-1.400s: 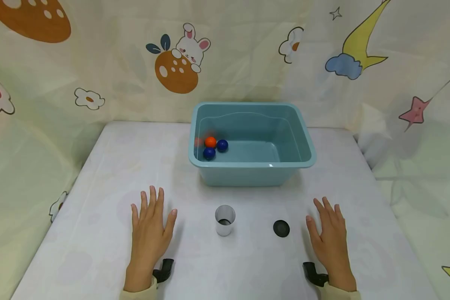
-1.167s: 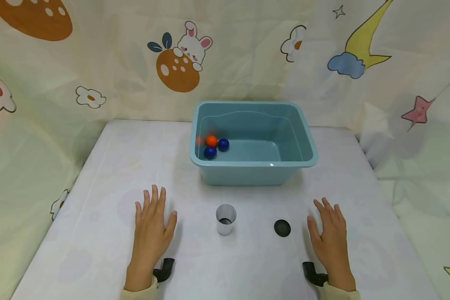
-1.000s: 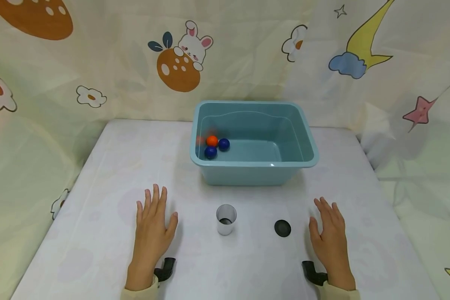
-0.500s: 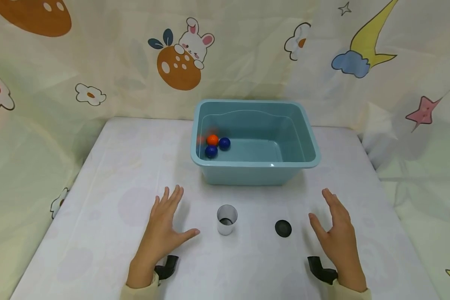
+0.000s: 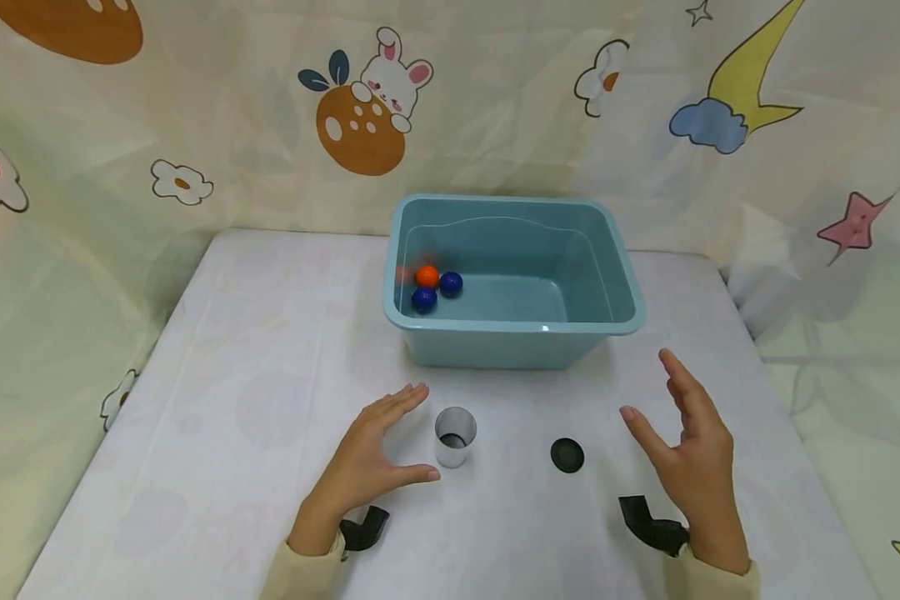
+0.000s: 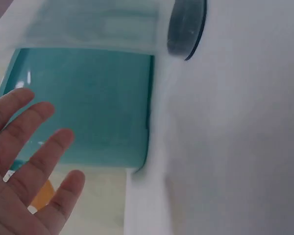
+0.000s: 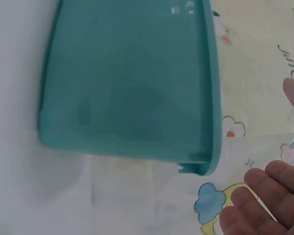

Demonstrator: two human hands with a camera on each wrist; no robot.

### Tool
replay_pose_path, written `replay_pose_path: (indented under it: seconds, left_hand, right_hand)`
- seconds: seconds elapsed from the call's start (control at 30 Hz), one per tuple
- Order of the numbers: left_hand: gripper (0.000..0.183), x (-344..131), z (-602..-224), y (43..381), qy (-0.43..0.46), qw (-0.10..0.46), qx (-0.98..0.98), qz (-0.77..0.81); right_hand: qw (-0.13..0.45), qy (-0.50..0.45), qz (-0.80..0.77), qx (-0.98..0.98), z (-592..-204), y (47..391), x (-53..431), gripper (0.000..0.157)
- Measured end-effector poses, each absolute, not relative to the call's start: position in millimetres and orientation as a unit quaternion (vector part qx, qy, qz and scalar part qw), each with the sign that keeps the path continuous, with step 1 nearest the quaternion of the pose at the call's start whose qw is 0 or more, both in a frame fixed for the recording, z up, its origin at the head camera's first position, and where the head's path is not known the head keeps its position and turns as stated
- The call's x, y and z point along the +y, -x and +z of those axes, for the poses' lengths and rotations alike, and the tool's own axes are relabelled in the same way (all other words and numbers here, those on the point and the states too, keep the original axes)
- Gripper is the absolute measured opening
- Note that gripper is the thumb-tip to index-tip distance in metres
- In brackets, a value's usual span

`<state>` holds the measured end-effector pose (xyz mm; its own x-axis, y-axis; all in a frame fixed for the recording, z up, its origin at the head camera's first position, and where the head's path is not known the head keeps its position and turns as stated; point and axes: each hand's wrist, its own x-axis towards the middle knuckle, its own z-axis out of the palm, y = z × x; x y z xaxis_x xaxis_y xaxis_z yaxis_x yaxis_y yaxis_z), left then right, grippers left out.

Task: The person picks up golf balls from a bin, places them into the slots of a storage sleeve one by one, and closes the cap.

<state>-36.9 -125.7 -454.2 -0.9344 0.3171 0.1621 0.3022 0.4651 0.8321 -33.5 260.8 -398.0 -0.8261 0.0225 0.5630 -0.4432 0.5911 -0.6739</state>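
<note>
A small clear cup [image 5: 453, 450] with a greyish bottom stands upright on the white table, in front of the bin. My left hand [image 5: 378, 454] is just left of it, thumb and fingers spread apart on either side of the gap facing the cup, holding nothing. In the left wrist view the cup's grey base [image 6: 187, 29] shows at the top edge. A flat black round lid [image 5: 567, 456] lies to the right of the cup. My right hand [image 5: 697, 458] hovers right of the lid, thumb and fingers apart, nothing between them.
Behind the cup stands a light-blue plastic bin [image 5: 495, 343]. Inside, at its left end, sit an orange ball [image 5: 427, 277] and two dark blue balls [image 5: 451, 284]. A printed cloth [image 5: 495, 100] hangs behind and along both sides of the table [image 5: 217, 400].
My left hand has moved right toward the cup, thumb swinging out from the fingers. My right hand has lifted, turned and opened its thumb wider. Cup, lid and balls stay in place.
</note>
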Motion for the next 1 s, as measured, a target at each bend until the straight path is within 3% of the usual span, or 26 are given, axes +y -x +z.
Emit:
replay_pose_path:
  seconds: [0.43,0.67,1.0]
  left_hand:
    - [0.092,-114,-463,42,-0.209,0.057,0.815,0.538]
    - [0.083,-111,-468,44,-0.220,0.057,0.806,0.547]
    - [0.068,-106,-476,46,-0.213,0.061,0.810,0.543]
  right_hand:
    - [0.185,-0.186,0.532,-0.805,-352,64,259,0.078]
    - [0.128,-0.171,0.561,-0.800,-328,87,254,0.062]
    - [0.088,-0.185,0.548,-0.811,-311,118,245,0.054]
